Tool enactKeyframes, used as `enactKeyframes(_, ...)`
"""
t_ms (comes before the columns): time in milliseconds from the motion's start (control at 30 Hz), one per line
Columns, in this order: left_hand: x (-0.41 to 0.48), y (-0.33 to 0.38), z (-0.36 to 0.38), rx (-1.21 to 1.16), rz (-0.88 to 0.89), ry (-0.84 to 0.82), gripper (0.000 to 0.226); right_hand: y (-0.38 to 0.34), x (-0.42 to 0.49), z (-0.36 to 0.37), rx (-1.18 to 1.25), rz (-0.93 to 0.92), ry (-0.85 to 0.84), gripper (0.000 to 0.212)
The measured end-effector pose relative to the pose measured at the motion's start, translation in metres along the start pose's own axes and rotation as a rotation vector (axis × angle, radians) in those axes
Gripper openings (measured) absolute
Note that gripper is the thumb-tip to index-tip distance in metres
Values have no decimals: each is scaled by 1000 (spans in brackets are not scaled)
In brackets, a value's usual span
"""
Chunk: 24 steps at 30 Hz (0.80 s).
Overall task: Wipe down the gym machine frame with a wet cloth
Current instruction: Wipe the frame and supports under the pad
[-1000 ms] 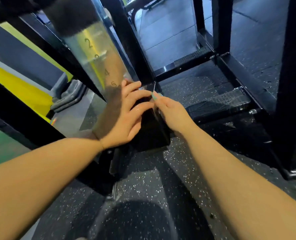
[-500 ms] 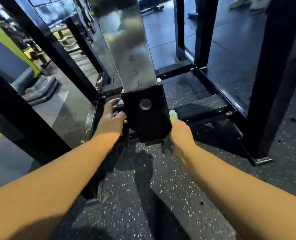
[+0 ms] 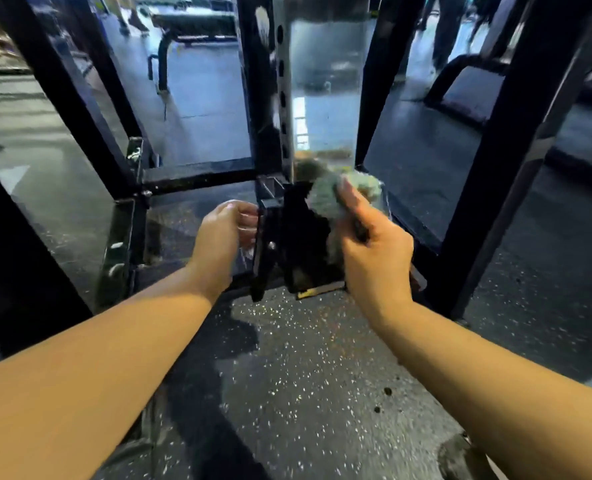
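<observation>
Cloth (image 3: 324, 200), pale green and bunched into a wad, is sitting against the top of the black bracket (image 3: 293, 237) at the foot of the steel upright (image 3: 325, 91), right where the shiny plate is meeting the black part. Right hand (image 3: 374, 261) is gripping it, fingers curled tight round the wad. Left hand (image 3: 220, 233) is hanging just beside the bracket's left edge with fingers curled in. There is blur there, so cannot tell whether it is gripping the edge or only touching it.

Progress, as a judgement: wiping is under way on this lower joint. The upright above, the black frame post (image 3: 516, 150) on the right and the low crossbar (image 3: 197, 174) are showing no clear wet streaks, so most of the frame is probably left.

Hidden: the bracket's face under the cloth and right hand. The upright's top is running out of frame. Cloth wetness is not readable. Speckled floor (image 3: 305, 375) is filling the foreground, and the forearms are being cut off at the bottom edge.
</observation>
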<state>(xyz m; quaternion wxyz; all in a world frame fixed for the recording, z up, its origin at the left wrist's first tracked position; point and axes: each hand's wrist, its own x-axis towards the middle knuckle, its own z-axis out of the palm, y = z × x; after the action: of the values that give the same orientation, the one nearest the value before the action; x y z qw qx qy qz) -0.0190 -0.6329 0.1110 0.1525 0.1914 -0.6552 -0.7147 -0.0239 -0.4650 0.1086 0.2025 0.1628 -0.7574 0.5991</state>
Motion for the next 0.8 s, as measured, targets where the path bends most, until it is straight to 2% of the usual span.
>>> enactKeyframes(67, -3, 4, -3, -114, -104, -44, 31, -1, 10, 28, -224, -288, -61, 41)
enactKeyframes(100, -4, 5, -6, -124, -133, -79, 33, 11, 11, 40, -345, -371, -96, 47)
enactKeyframes(233, -1, 12, -29, -32, -170, -250, 45, 57, -14, 47, -600, -565, -203, 54)
enactKeyframes(300, 0, 13, -36, 8, -174, -310, 43, 74, -35, 28, -699, -644, -321, 71)
enactKeyframes(367, -1, 14, -42, 25, -182, -349, 42, 74, -43, 11, -768, -665, -440, 91)
enactKeyframes(400, -1, 14, -44, 34, -185, -363, 42, 69, -40, 9, -767, -669, -436, 90)
enactKeyframes(500, 2, 11, -47, 4, -182, -360, 40, 49, -21, 27, -726, -599, -311, 41)
enactKeyframes(567, 3, 8, -47, -50, -178, -360, 36, 47, -30, 41, -743, -524, -262, 43)
enactKeyframes(700, 2, 4, -44, -65, -86, -306, 28, 58, -75, 29, -665, -429, -382, 61)
enactKeyframes(800, -1, 14, -42, -109, 10, -247, 21, -1, -53, 30, -490, -405, -247, 40)
